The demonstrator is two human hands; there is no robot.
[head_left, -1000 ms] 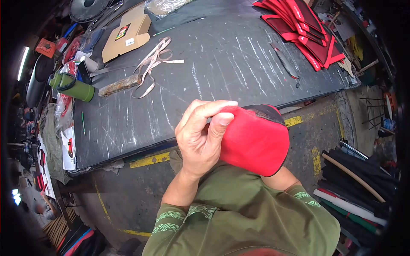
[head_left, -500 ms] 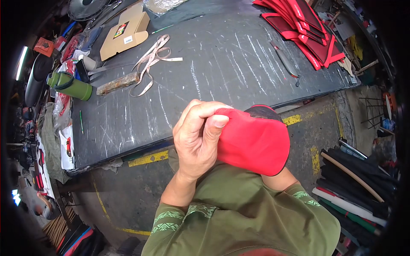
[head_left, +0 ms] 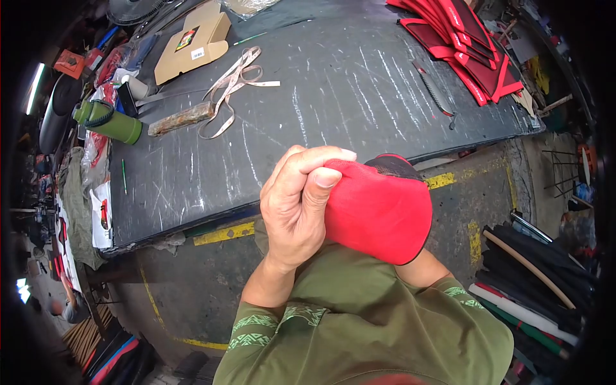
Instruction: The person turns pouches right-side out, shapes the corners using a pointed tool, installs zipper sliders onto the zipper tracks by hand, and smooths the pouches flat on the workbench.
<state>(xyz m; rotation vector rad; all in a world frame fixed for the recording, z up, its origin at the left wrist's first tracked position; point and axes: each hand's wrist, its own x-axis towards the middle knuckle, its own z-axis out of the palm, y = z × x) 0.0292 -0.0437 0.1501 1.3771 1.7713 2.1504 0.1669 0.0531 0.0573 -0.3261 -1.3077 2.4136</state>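
My left hand [head_left: 292, 208] pinches the upper left edge of a red fabric piece [head_left: 378, 212] between thumb and bent fingers. The piece has a rounded, dark-edged right end, and black mesh [head_left: 394, 167] shows behind its top. It is held in front of my chest, close to the near edge of the table. My right forearm [head_left: 421, 267] runs up behind the fabric. The cloth hides my right hand, so its fingers cannot be seen.
On the dark, chalk-marked table [head_left: 256, 154] lie a measuring tape [head_left: 234, 83], a cardboard box [head_left: 192, 48], a green bottle [head_left: 109, 122], a wrapped bar [head_left: 181, 119], a cutter knife [head_left: 435, 92] and stacked red-trimmed black mesh pieces [head_left: 459, 45]. Fabric rolls [head_left: 526, 276] are at right.
The view has shifted slightly, moving the table items a little to the right in the frame. My left hand keeps its pinch, and the fabric's right end has moved slightly left.
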